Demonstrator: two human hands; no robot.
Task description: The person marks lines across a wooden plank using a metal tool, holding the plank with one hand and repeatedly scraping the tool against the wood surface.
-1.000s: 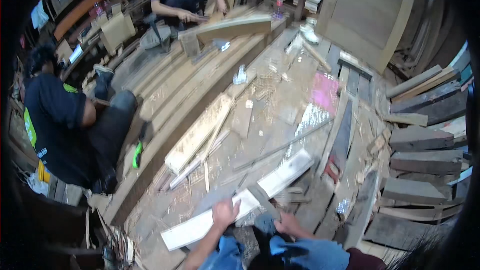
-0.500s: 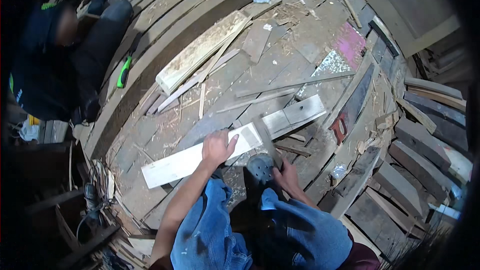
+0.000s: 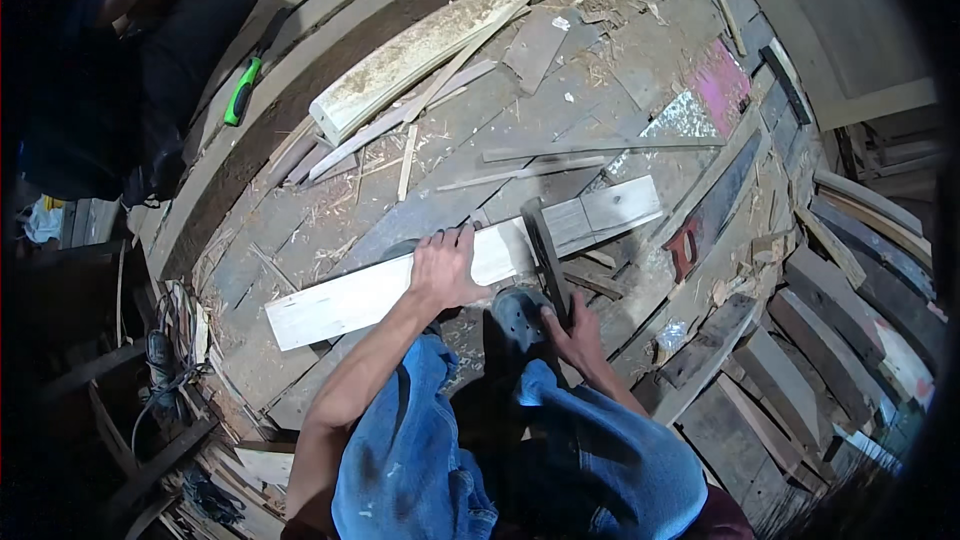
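A pale wooden board [image 3: 340,302] lies slantwise in front of me, with a thin dark line across its right part. My left hand [image 3: 442,268] spans the board, fingers over its far edge and thumb along the near edge. In my right hand [image 3: 577,332] is a long, dark, blade-like tool [image 3: 543,250], whose exact kind I cannot make out. It reaches up across the board, to the left of the line. My shoe [image 3: 517,312], dark with holes, is beside the board's near edge.
A red-handled saw [image 3: 684,248] lies right of the board. Beyond are a thick timber [image 3: 410,58] and loose strips [image 3: 600,148]. A green-handled tool [image 3: 242,92] lies near a seated person [image 3: 190,70] at the upper left. Curved wood pieces [image 3: 825,295] are piled at right.
The dark tool, blurred before, now shows more sharply and its top stands higher. My left hand has shifted slightly, its thumb now at the near edge. The view has moved a little.
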